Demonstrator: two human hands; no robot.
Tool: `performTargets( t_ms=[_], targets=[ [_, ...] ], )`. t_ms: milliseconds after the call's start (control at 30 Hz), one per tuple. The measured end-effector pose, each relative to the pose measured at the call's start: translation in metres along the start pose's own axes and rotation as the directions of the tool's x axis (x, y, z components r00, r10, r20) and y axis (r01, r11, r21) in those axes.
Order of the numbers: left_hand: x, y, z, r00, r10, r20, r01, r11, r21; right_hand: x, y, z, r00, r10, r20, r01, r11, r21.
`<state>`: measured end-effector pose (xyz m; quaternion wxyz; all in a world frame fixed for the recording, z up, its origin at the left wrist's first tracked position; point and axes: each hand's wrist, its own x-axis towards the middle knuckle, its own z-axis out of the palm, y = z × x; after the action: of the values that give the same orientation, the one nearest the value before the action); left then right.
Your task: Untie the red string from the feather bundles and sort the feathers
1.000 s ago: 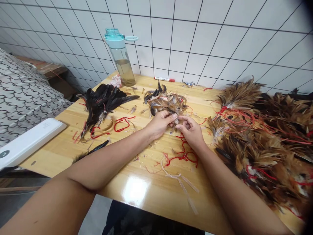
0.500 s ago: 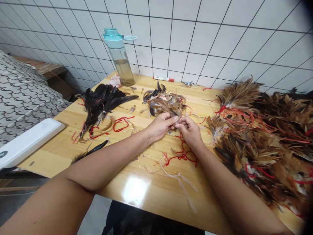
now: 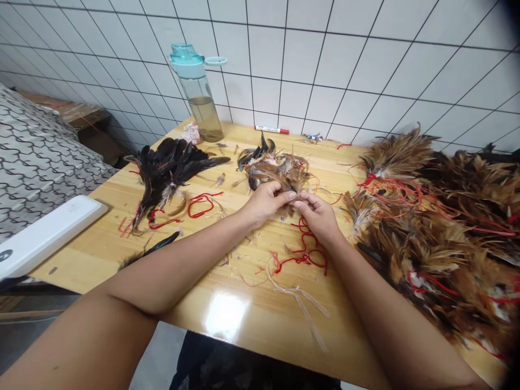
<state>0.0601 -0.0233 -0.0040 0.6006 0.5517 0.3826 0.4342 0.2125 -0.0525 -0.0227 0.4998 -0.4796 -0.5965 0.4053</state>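
My left hand [image 3: 270, 203] and my right hand [image 3: 319, 214] meet over the middle of the table, thumbs and fingertips pinched close together. Between them is a small brown feather [image 3: 291, 208], partly covered by the fingers. Just beyond the hands lies a loose heap of brown and dark feathers [image 3: 278, 168]. Tangled red yarn [image 3: 303, 257] lies below the right hand, and pale strips of string [image 3: 298, 295] rest nearer the table's front edge.
Black feathers [image 3: 168, 168] lie at the left, beside red string [image 3: 201, 206]. Bundles of brown feathers [image 3: 430, 244] cover the right side. At the back stand a water bottle [image 3: 201, 103] and a red-and-white marker [image 3: 271, 130]. A long white device [image 3: 52, 233] juts over the left edge.
Both hands stay together in the middle. Their fingertips have shifted slightly, and a bit of feather now shows below them.
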Motion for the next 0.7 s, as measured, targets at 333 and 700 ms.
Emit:
performTargets(
  t_ms=[333,700],
  targets=[
    [0.0037,0.0019,-0.0069,0.984,0.138,0.110,-0.159,0.964,0.215,-0.0013,-0.0002,-0.0013,0.995,0.039,0.095,-0.041,0.999,0.014],
    [-0.0033,0.0069,-0.0010,0.972,0.091,0.215,-0.080,0.995,-0.057,-0.0014,-0.0015,-0.0034,0.998,0.036,0.060,-0.037,0.999,0.017]
  ],
)
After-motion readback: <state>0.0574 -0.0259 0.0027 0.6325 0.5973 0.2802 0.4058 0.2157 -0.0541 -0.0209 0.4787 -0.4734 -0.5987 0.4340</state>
